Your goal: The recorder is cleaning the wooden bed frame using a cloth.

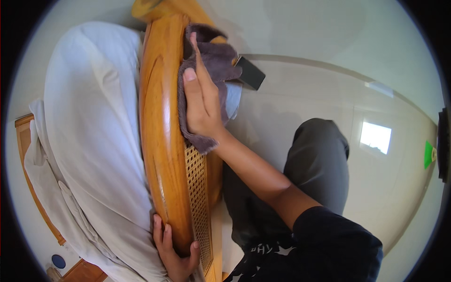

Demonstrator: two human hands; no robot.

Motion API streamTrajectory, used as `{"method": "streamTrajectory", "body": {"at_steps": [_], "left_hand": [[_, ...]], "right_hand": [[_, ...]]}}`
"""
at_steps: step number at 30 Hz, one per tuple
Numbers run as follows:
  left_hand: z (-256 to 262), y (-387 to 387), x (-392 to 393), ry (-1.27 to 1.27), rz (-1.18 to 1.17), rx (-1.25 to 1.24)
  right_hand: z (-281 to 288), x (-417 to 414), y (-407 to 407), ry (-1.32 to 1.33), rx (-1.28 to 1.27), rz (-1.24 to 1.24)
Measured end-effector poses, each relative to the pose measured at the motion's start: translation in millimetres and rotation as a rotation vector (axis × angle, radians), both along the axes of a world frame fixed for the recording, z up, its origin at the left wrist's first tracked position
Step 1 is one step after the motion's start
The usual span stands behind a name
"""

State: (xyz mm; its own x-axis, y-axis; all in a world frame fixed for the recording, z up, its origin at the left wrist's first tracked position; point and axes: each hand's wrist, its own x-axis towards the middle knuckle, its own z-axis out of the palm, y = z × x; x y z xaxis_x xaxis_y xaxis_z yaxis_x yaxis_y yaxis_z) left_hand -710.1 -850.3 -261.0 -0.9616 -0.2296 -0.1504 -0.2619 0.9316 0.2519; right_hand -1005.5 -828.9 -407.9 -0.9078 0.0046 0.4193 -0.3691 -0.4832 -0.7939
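A curved, varnished wooden armrest (160, 116) runs up the picture, with a woven cane panel (198, 183) below its right side. My right hand (204, 105) holds a grey-purple plush cloth (220, 60) against the armrest's right side, thumb on the cloth and fingers pointing up the picture. Part of the cloth hangs loosely beyond the fingers. At the lower end of the armrest, my left hand (178, 250) grips the wood, fingers on the left side and thumb on the right. Pale fabric (98, 123) lies in large folds along the armrest's left side.
A dark rectangular object (251, 73) and a pale blue-white item (233, 98) are beyond the cloth. My knee in dark trousers (319, 158) is over the glossy tiled floor (373, 197). A green object (428, 155) is at the far right, a wooden frame (38, 183) at the far left.
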Motion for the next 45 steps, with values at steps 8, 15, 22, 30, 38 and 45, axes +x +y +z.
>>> {"method": "streamTrajectory", "body": {"at_steps": [8,15,22,30,38,45], "left_hand": [[10,-6,-7,0.026,-0.020,0.160],[-1,-15,21,-0.001,-0.044,0.080],[-11,-9,2,0.001,0.048,0.068],[-23,-7,-21,0.031,0.107,0.003],[-41,3,-57,0.006,0.102,-0.092],[-61,4,-83,0.027,-0.060,-0.149]], "right_hand": [[-4,-21,-7,0.061,-0.085,-0.019],[-20,18,-5,0.102,-0.036,-0.037],[-28,-23,-16,0.072,-0.154,-0.002],[-43,-11,-22,0.116,-0.104,-0.042],[-62,30,-17,0.012,-0.167,0.052],[-70,-21,-6,-0.173,-0.086,0.098]]}}
